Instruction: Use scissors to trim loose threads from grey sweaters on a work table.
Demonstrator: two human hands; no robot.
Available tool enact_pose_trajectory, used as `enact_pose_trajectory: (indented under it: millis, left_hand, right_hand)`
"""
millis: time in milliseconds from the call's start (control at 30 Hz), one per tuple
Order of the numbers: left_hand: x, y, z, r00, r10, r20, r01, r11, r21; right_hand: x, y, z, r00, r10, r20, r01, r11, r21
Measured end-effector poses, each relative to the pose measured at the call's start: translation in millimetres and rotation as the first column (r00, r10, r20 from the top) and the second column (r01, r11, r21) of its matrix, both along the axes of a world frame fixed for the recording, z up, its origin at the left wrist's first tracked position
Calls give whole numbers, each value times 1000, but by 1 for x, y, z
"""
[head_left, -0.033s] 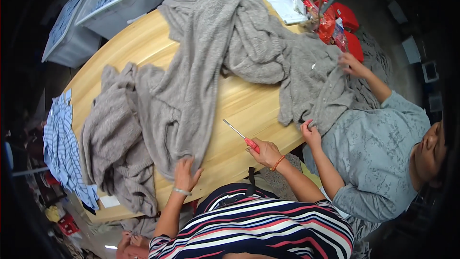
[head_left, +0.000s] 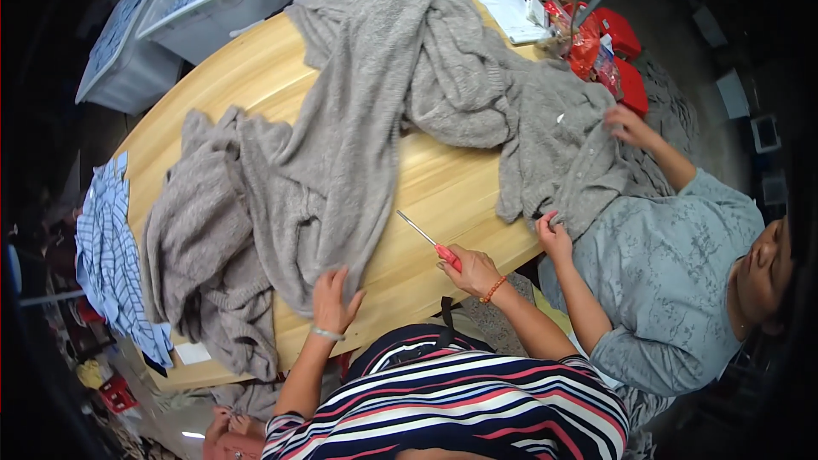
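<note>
- Grey knit garment (head_left: 358, 102): draped over the middle of the worktop (head_left: 452, 179), a long strip of it running from the far end down to the near edge; cannot tell where it parts from the knit beside it.
- Far left: blue striped garment (head_left: 111, 247), crumpled, hanging over the worktop's edge.
- Back left, beyond the worktop: two pale plastic bins (head_left: 128, 85) with blue cloth inside.
- Near left: small white paper (head_left: 193, 353) just beside a bunched grey knit pile (head_left: 204, 230).
- Left hand (head_left: 336, 300): palm down at the strip's near end, grip wide and loose, thumb apart; cannot tell whether the fingers press the cloth. Silver-toned bangle on the wrist.
- Right hand (head_left: 473, 273): grip closed around the red handle of a slim metal tool (head_left: 448, 257), tip pointing up and left over bare wood. Red beaded bracelet on the wrist.
- Back right: white sheets (head_left: 503, 13) near red packaging (head_left: 584, 47).
- Right: co-worker in a patterned grey-blue top, both hands at a buttoned grey knit (head_left: 575, 149); near hand (head_left: 555, 238) at its lower edge.
</note>
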State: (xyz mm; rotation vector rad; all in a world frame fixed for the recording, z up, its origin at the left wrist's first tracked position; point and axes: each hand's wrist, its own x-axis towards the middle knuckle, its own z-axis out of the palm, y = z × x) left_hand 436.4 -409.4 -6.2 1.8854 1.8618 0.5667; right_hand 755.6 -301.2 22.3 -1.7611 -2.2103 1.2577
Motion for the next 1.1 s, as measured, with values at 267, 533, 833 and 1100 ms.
enact_pose_trajectory:
  millis: [267,533,833,1100]
  left_hand:
    - [69,153,-26,989,-46,142,15,977,214]
    - [71,155,-4,978,-202,53,178,938,296]
    - [-20,-54,-37,711,688,147,-695,719,-3]
    - [-84,-45,-103,-277,770,575,-246,521,-817]
  right_hand:
    - [19,-30,3,993,-114,10,113,993,23]
    - [70,-56,19,959,-282,-24,282,959,-15]
    - [-8,-52,18,986,115,-125,-108,992,63]
    - [-145,-68,-43,850,498,-172,-462,862,209]
